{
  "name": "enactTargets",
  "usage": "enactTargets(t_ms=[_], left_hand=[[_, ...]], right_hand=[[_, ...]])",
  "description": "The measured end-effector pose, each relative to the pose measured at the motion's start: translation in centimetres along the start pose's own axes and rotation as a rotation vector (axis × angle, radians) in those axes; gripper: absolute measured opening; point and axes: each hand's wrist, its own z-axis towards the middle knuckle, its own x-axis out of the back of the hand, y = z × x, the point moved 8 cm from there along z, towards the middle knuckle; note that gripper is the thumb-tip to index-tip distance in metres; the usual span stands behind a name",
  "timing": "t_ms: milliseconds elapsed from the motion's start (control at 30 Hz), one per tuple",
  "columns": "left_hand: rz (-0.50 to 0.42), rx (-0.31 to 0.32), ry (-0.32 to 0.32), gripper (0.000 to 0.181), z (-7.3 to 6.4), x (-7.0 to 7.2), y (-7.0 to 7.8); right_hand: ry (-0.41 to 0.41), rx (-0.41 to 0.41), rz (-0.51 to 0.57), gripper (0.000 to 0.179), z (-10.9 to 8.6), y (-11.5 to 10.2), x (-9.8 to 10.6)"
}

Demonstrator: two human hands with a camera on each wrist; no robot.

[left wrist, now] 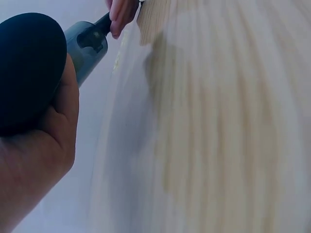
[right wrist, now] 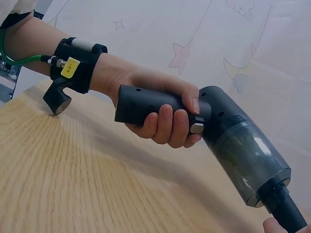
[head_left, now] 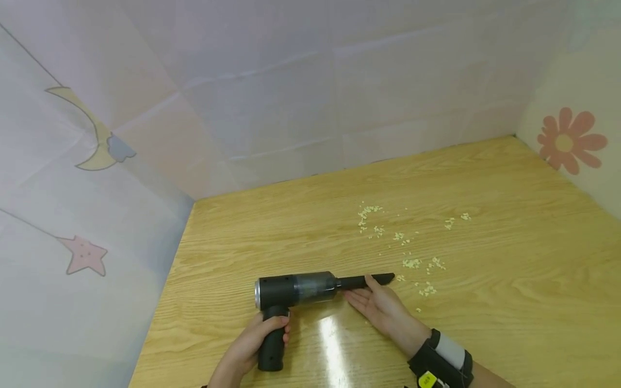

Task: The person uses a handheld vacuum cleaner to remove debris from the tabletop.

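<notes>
A black handheld vacuum cleaner [head_left: 276, 291] with a see-through dust bin [head_left: 314, 286] is held level above the table, its nozzle toward the right. My left hand [head_left: 252, 339] grips the handle [head_left: 271, 350], fingers wrapped round it; the right wrist view shows this hand [right wrist: 167, 124] below a silver button [right wrist: 197, 128]. With the thumb on top and fingers beneath, my right hand [head_left: 380, 310] pinches the slim black nozzle [head_left: 351, 282]. Pale crumbs [head_left: 411, 263] lie in small heaps on the wood, the closest right by the nozzle tip.
The wood-grain table [head_left: 233, 237] meets a pale cloth backdrop [head_left: 271, 108] at its back and sides. More crumbs [head_left: 371, 209] are scattered farther back, and a few [head_left: 464, 216] to the right. A strapped wrist camera [head_left: 441, 358] sits on my right forearm.
</notes>
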Motion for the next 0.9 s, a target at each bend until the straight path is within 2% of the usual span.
enactTargets(t_ms=[267, 533, 700, 900], left_hand=[[-0.004, -0.010, -0.020, 0.020, 0.6, -0.6, 0.0], [-0.006, 0.002, -0.018, 0.019, 0.5, -0.6, -0.1], [-0.009, 0.009, -0.017, 0.015, -0.2, 0.0, -0.3], [-0.006, 0.026, -0.029, 0.014, -2.1, 1.5, -0.8]], right_hand=[[0.019, 0.011, -0.011, 0.061, -0.1, -0.6, 0.5], [0.008, -0.002, -0.029, 0.061, -0.5, -0.4, 0.5], [-0.003, -0.028, -0.011, 0.063, -0.6, 0.4, 0.1], [-0.020, -0.058, -0.020, 0.064, -0.6, 2.3, -0.9]])
